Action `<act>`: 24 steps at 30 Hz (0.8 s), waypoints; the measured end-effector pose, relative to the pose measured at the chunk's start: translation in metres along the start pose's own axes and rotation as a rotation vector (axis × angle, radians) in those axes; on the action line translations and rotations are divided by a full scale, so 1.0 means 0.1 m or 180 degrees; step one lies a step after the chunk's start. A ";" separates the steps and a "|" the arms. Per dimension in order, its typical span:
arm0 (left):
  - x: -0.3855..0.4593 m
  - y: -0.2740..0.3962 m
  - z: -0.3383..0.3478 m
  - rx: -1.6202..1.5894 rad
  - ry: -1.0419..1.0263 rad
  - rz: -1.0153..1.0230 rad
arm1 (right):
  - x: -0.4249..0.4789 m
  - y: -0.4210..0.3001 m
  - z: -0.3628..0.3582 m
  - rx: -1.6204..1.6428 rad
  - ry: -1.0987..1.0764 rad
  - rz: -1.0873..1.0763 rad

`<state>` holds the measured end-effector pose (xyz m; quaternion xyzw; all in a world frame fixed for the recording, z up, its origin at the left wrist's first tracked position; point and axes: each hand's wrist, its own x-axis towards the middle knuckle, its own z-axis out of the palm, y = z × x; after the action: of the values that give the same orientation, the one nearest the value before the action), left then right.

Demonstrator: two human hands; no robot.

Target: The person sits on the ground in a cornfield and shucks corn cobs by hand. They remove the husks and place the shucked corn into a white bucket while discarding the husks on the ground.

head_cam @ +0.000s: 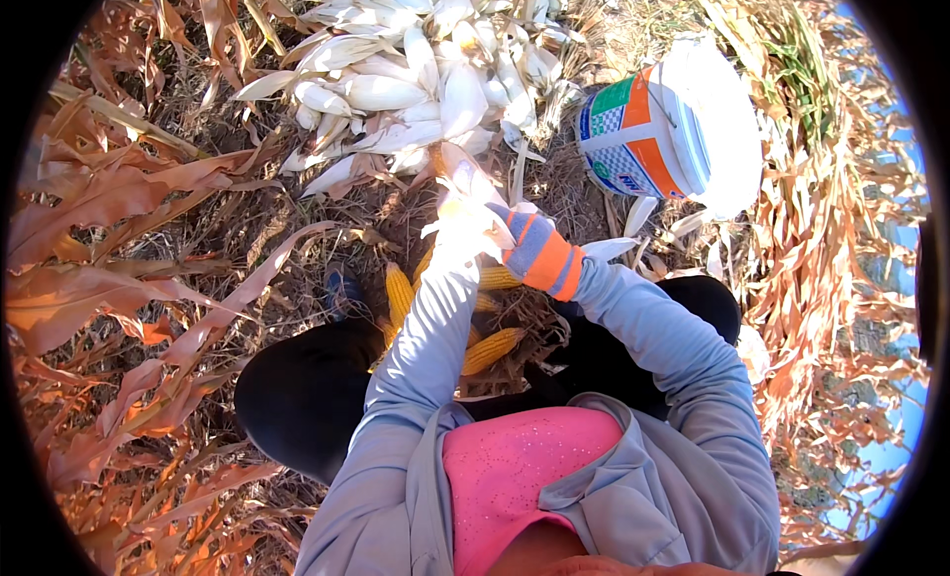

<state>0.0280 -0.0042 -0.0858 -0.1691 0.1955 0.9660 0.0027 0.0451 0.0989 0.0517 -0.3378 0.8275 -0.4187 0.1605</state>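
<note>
An ear of corn in pale, dry husk (469,174) is between my two hands, its far end over the near edge of a heap of unhusked ears (386,93). My right hand (542,251), in an orange-and-grey striped glove, grips the husk at the near end. Strong glare washes out my left hand (456,227), which is closed around the ear from the other side; its fingers cannot be made out. Below my forearms, several bare yellow corn cobs (493,351) lie on the ground between my legs, partly hidden by my left sleeve.
A white plastic bucket (631,134) with a printed label lies tipped at the upper right, beside the heap. Dry corn stalks and leaves (111,294) crowd the left side; more dry stalks (809,264) line the right. Loose husks (610,248) lie beyond my right wrist.
</note>
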 end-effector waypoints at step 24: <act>-0.24 0.62 0.88 -0.0971 -0.1346 -0.0862 | 0.83 1.37 -0.19 -0.0681 0.0795 -0.1023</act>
<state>0.0175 -0.0271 0.0220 0.0129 0.0188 0.9889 0.1468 -0.0832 0.1105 -0.0452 -0.4259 0.8162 -0.3873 -0.0488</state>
